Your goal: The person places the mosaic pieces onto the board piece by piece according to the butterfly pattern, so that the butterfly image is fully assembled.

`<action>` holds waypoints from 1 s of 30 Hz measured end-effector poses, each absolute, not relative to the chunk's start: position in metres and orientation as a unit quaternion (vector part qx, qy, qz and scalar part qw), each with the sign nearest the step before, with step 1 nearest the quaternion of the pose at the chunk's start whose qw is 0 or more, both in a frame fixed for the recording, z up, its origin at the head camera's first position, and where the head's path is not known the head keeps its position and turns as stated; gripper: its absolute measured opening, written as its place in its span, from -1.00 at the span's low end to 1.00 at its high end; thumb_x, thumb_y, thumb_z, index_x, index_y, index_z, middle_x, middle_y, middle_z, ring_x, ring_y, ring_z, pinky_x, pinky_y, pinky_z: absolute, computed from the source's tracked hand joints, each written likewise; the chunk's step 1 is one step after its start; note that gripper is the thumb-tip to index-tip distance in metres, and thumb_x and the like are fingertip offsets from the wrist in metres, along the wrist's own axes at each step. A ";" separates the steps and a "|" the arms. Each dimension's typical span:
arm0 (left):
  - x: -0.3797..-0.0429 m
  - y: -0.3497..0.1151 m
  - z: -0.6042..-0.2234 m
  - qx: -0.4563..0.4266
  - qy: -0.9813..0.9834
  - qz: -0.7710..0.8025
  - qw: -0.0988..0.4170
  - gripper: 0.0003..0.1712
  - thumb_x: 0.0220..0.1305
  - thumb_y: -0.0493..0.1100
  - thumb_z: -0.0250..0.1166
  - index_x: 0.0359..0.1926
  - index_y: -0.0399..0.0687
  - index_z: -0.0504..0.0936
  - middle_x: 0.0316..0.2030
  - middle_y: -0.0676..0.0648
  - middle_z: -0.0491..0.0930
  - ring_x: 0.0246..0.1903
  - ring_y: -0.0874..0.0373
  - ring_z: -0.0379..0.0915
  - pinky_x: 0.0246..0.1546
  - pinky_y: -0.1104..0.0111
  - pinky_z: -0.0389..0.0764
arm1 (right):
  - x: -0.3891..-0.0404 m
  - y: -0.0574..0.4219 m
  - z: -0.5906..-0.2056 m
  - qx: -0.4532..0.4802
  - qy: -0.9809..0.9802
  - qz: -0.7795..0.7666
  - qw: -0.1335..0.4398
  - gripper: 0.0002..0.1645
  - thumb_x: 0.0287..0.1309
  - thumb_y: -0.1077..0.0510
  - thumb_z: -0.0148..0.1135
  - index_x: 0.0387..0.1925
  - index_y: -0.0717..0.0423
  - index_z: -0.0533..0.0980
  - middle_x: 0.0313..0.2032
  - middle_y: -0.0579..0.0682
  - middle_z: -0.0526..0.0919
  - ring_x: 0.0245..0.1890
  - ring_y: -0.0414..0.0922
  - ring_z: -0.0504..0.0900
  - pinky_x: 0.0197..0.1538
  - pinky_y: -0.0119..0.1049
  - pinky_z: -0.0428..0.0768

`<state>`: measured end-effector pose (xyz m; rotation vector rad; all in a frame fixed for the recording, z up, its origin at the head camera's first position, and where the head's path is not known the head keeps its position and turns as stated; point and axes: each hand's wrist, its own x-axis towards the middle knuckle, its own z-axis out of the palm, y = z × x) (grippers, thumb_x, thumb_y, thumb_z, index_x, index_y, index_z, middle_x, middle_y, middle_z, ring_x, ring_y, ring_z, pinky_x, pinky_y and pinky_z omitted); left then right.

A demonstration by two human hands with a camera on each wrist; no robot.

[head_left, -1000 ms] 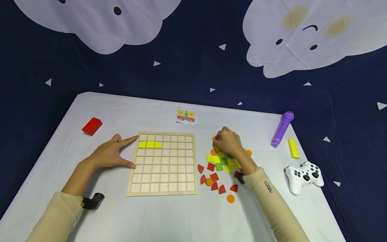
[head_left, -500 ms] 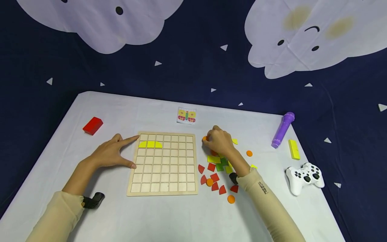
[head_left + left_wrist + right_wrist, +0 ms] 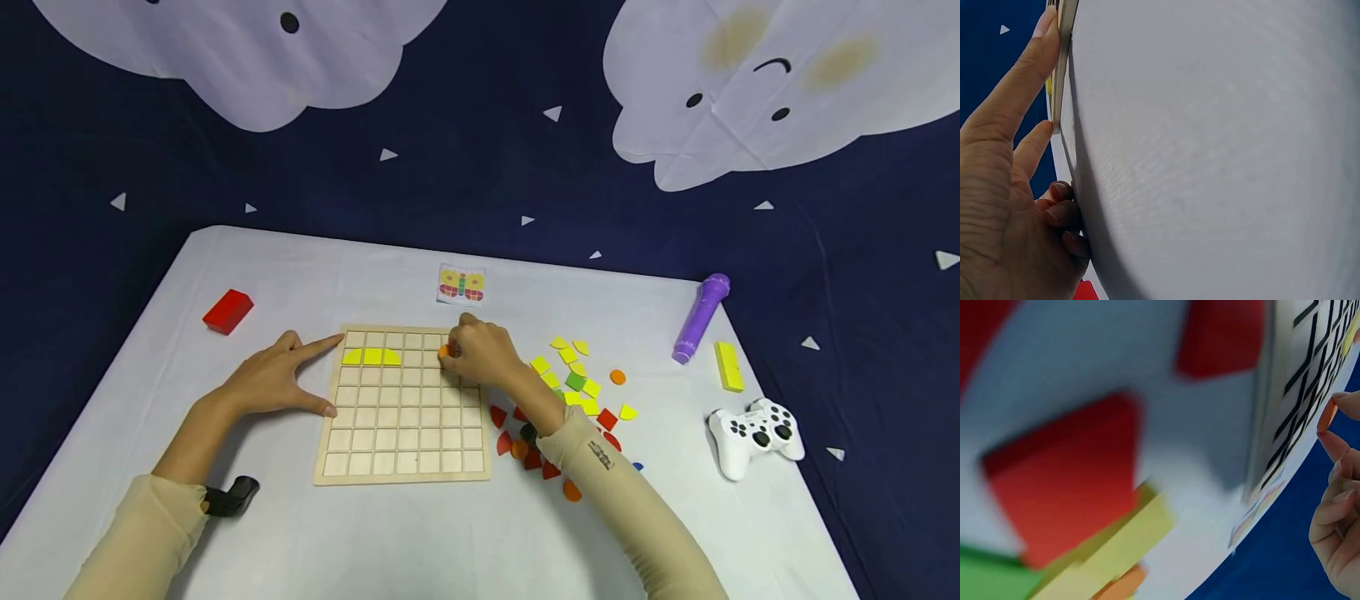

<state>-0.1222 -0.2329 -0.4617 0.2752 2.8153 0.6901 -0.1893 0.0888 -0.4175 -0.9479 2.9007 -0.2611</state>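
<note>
A wooden grid board (image 3: 401,482) lies on the table, with several yellow pieces (image 3: 372,357) in its second row at the left. Against the board's left edge rest the thumb and index finger of my left hand (image 3: 262,379); in the left wrist view its other fingers are loosely bent. My right hand (image 3: 487,354) pinches an orange disc (image 3: 1328,415) between thumb and index finger, above the board's upper right part. That hand and forearm hide some cells and several loose pieces. Beyond the board lies a small butterfly picture card (image 3: 461,285).
Right of the board are scattered yellow, red (image 3: 607,419), green (image 3: 575,382) and orange pieces. Farther right lie a purple microphone (image 3: 701,318), a yellow block (image 3: 728,367) and a white game controller (image 3: 755,437). A red block (image 3: 228,312) sits at the far left.
My right hand has moved left from the loose pieces to over the board, carrying the orange disc. The left hand stays at the board's edge.
</note>
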 end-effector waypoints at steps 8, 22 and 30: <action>-0.122 -0.234 -0.460 0.100 0.960 0.237 0.114 0.37 -0.38 0.52 0.51 0.49 0.16 0.25 -0.31 -0.10 0.26 -0.51 0.12 0.16 -0.51 0.32 0.19 | -0.186 0.062 -0.420 -0.336 0.937 -0.071 0.069 -0.77 0.21 -0.02 0.34 -0.30 0.06 0.68 -0.35 -0.06 0.49 -0.56 -0.21 0.43 -0.47 -0.37 0.43; -0.124 -0.233 -0.458 0.112 0.960 0.233 0.110 0.37 -0.37 0.56 0.49 0.50 0.18 0.24 -0.32 -0.09 0.26 -0.52 0.12 0.15 -0.51 0.33 0.18 | -0.184 0.046 -0.427 -0.366 0.927 -0.084 0.024 -0.84 0.28 0.08 0.29 -0.32 0.07 0.69 -0.40 -0.05 0.50 -0.56 -0.25 0.39 -0.47 -0.46 0.39; -0.122 -0.234 -0.461 0.110 0.960 0.232 0.108 0.37 -0.38 0.55 0.50 0.50 0.19 0.24 -0.33 -0.10 0.25 -0.52 0.12 0.15 -0.51 0.32 0.18 | -0.184 0.044 -0.422 -0.343 0.932 -0.088 0.071 -0.78 0.26 0.02 0.34 -0.16 0.04 0.71 -0.29 -0.04 0.58 -0.43 -0.22 0.52 -0.38 -0.45 0.47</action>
